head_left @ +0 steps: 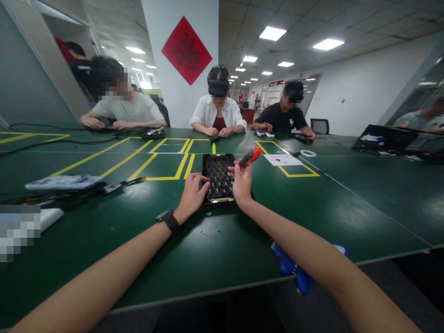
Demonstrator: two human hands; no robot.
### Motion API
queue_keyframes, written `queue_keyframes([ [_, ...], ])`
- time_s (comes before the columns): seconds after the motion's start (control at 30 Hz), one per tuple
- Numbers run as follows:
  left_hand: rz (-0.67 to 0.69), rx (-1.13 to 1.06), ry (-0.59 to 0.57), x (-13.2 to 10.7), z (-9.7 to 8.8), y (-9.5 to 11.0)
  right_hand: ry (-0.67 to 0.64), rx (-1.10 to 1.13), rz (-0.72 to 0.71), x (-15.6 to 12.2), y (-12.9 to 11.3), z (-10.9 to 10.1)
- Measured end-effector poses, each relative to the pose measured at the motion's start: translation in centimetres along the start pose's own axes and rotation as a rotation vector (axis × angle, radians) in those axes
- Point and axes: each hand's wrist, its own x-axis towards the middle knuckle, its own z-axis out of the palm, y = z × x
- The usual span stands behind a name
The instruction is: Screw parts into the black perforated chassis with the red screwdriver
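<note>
A black case lies open on the green table in front of me, with rows of small pieces inside that are too small to name. My left hand rests against its left edge, thumb and fingers apart and nothing in the grasp. Over the right side of the case, my right hand holds a screwdriver with a red and black handle. The handle tilts up to the right, and its shaft is hidden from view.
Yellow tape marks rectangles on the table. A paper sheet and a white ring lie to the right. Cables and a flat blue-white box sit left. A blue item hangs at the near edge. Several people sit opposite.
</note>
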Motion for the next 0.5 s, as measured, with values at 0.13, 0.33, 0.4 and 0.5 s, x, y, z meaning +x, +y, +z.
queue_keyframes([
  [0.13,0.075,-0.052,-0.031,0.0,-0.6,1.2,-0.035,0.104,0.041,-0.3,-0.7,0.2],
  [0.33,0.052,-0.246,-0.182,-0.2,-0.9,2.0,-0.057,0.145,0.073,-0.4,-0.7,0.1],
  [0.4,0.049,-0.289,-0.213,-0.3,-0.9,2.1,-0.064,0.149,0.074,-0.4,-0.7,0.0],
  [0.5,0.033,-0.300,-0.215,-0.3,-1.0,2.3,-0.068,0.155,0.079,-0.4,-0.8,0.1],
])
